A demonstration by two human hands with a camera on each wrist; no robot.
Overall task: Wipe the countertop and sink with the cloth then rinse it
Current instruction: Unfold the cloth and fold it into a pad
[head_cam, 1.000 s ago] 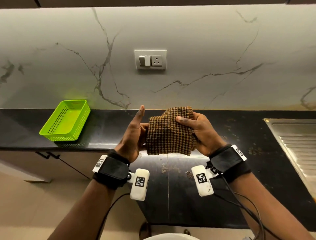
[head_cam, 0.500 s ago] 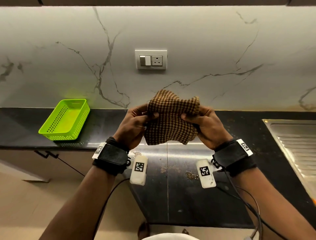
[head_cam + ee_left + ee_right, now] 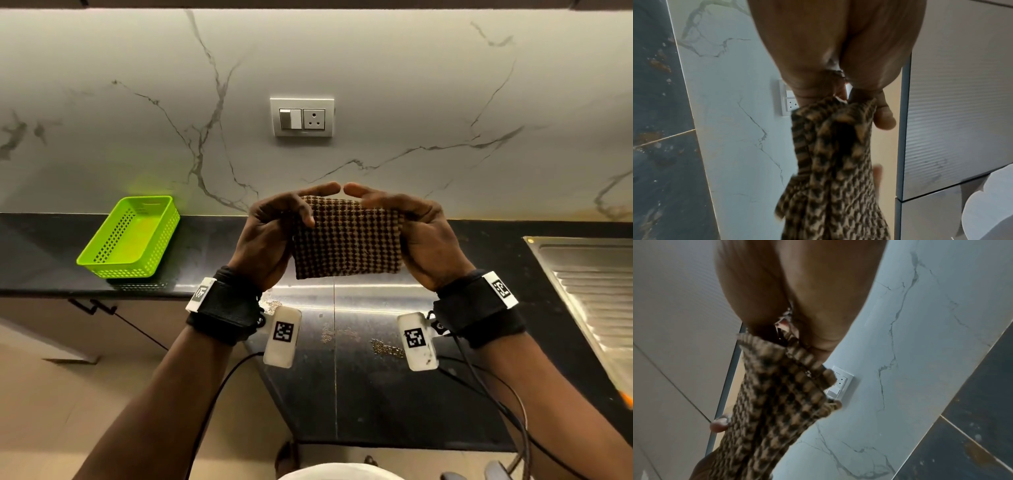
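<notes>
A brown and tan checked cloth (image 3: 346, 240) is held flat and upright between both hands, above the black countertop (image 3: 376, 387). My left hand (image 3: 274, 233) grips its left edge, thumb in front and fingers behind. My right hand (image 3: 414, 233) grips its right edge the same way. The index fingertips almost meet above the cloth's top edge. The left wrist view shows the cloth (image 3: 830, 162) pinched below the palm; the right wrist view shows the cloth (image 3: 781, 399) likewise. The steel sink's drainboard (image 3: 596, 291) lies at the right edge. Crumbs (image 3: 383, 347) lie on the countertop below the hands.
A bright green plastic basket (image 3: 132, 236) stands on the counter at the left, against the marble wall. A switch and socket plate (image 3: 302, 117) is on the wall behind the hands. Cables hang from both wrist bands.
Both hands have risen with the cloth. The bunched cloth has been spread flat between them, and the left hand, open beside it a second ago, now grips its left edge.
</notes>
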